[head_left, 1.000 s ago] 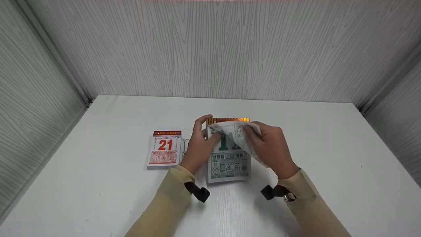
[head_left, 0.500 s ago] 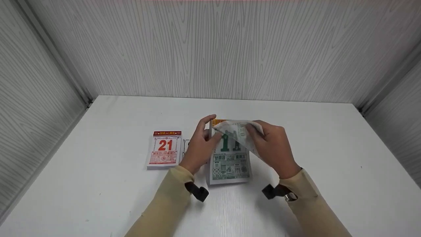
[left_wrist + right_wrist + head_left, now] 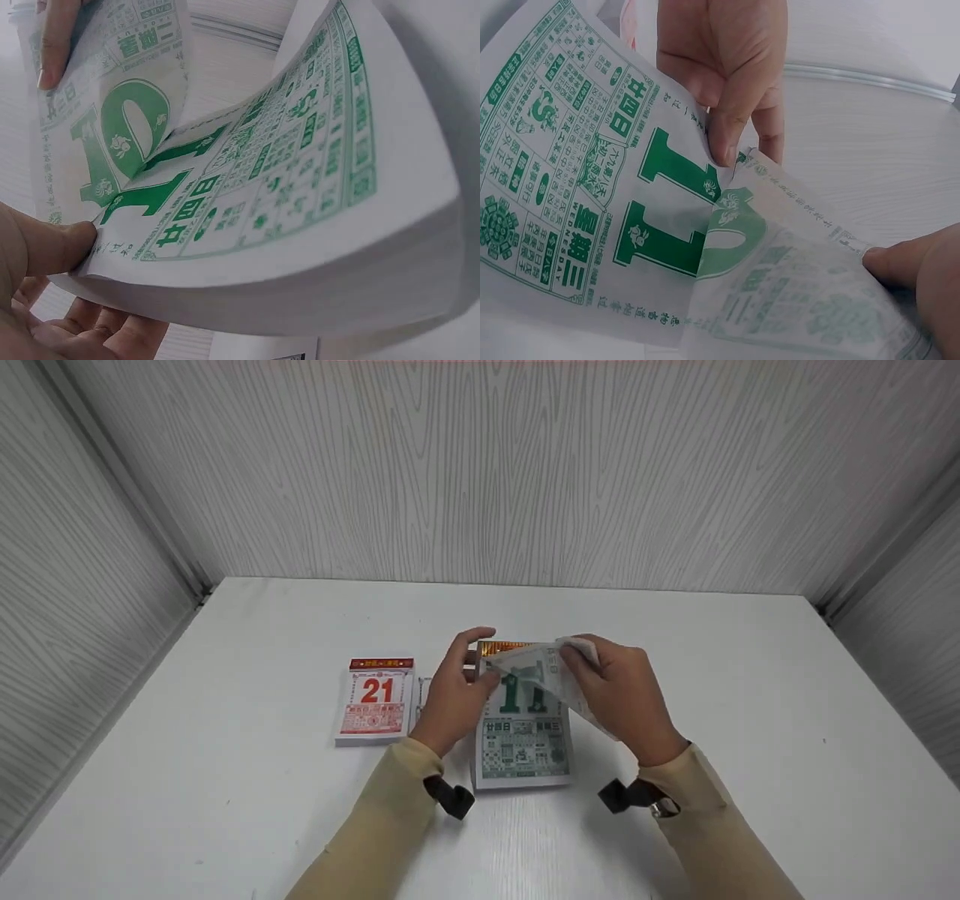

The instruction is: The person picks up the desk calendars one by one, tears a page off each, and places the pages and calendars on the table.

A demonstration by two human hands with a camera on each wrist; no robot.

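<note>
A thick tear-off calendar (image 3: 525,757) with a green 11 and an orange top band lies between my hands in the head view. My left hand (image 3: 454,697) grips its left edge, thumb on the front page and other fingers behind, as the left wrist view also shows. My right hand (image 3: 622,690) pinches a thin loose sheet (image 3: 546,669), printed with a green 10, pulled diagonally across the 11 page. The sheet's left corner reaches my left thumb (image 3: 731,135). In the left wrist view the page block (image 3: 300,289) bows upward at its far end.
A smaller calendar (image 3: 375,701) with a red 21 lies left of my left hand. Another printed white item (image 3: 424,690) shows partly behind that hand. Everything is on a white table (image 3: 187,780), with grey wood-grain panels (image 3: 480,472) at the back and sides.
The calendar has shifted slightly towards me, its lower edge now nearer. The loose sheet has been drawn lower over the 11 page. Both hands keep their hold.
</note>
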